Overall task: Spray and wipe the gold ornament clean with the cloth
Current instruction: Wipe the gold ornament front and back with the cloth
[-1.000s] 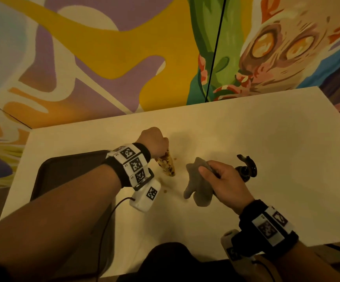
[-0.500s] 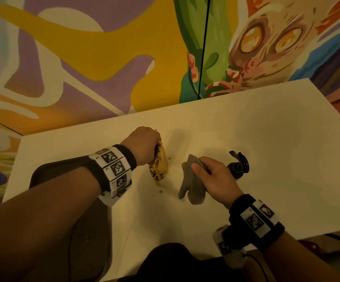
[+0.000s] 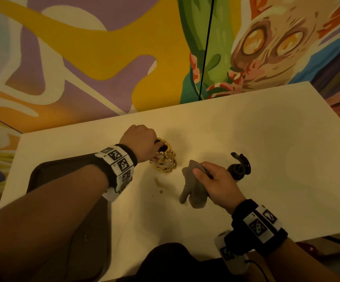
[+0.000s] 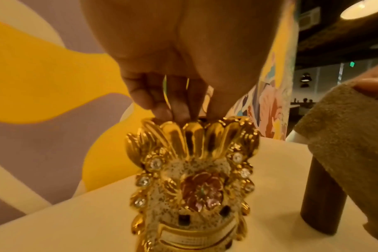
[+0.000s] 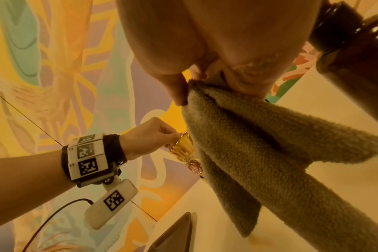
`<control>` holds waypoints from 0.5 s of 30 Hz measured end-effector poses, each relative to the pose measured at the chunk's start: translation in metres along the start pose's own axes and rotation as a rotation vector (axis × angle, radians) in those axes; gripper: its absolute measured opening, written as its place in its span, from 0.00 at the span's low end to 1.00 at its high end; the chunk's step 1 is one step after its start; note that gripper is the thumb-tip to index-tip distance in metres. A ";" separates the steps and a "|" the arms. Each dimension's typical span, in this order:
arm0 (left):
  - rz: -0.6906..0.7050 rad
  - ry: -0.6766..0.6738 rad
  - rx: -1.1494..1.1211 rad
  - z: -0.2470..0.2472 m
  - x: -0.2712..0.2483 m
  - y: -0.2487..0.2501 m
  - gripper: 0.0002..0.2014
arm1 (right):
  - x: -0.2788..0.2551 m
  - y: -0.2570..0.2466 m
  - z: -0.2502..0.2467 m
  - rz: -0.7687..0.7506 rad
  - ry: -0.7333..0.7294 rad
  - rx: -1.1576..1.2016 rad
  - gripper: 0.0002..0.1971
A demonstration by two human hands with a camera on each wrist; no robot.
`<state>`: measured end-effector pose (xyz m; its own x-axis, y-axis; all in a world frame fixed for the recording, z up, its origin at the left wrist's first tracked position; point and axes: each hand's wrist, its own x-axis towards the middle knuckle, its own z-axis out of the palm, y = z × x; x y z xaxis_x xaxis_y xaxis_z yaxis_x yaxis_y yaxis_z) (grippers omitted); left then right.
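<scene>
The table (image 3: pixel 246 129) was white and stood against a painted wall (image 3: pixel 104 47). A dark tray (image 3: pixel 49 176) lay at the table's left near edge, partly under the left forearm.

The cloth (image 3: pixel 193 188), grey-brown terry, hung in loose folds from the right hand (image 3: pixel 218 184), right of centre on the table. Thumb and fingers were curled round its upper bunched end, the thumb pressed on top; the lower folds draped down toward the table. Whether they touched the surface could not be told.

The bottle (image 3: pixel 239 167), dark brown with a black pump head, stood upright just behind and right of the right hand. The cloth hid part of it in the left wrist view.

The ornament (image 3: pixel 165 159) stood on the table near its middle, just left of the cloth, with a narrow gap between them in the head view. Its long axis ran vertical: fluted gold crest up, base on the table. The jewelled face, with white foam across its centre, pointed toward the person.

The left hand (image 3: pixel 142 141) pinched the crest from above, fingertips (image 4: pixel 162 112) closed on the top edge.

A few brown drops (image 3: pixel 159 185) lay on the table just nearer the person than the ornament.
</scene>
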<state>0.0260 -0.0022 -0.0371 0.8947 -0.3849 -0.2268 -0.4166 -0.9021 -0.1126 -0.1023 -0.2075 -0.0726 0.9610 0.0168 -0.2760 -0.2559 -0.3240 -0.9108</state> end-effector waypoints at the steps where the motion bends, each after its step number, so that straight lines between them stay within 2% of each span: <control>1: -0.042 0.017 -0.037 0.002 0.000 0.002 0.21 | 0.000 0.000 0.001 0.002 -0.001 0.001 0.23; 4: -0.119 0.030 -0.090 0.007 0.000 0.007 0.20 | -0.001 0.000 0.001 0.004 0.004 -0.009 0.21; 7: -0.125 0.036 -0.101 0.009 0.000 0.007 0.21 | 0.000 0.001 0.002 0.006 -0.001 -0.022 0.16; 15: -0.172 0.079 -0.137 0.012 -0.006 0.006 0.22 | 0.001 0.000 0.006 -0.004 -0.042 -0.039 0.15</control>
<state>0.0160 -0.0023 -0.0480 0.9626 -0.2328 -0.1389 -0.2363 -0.9716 -0.0089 -0.1018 -0.2016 -0.0747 0.9566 0.0571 -0.2857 -0.2471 -0.3602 -0.8995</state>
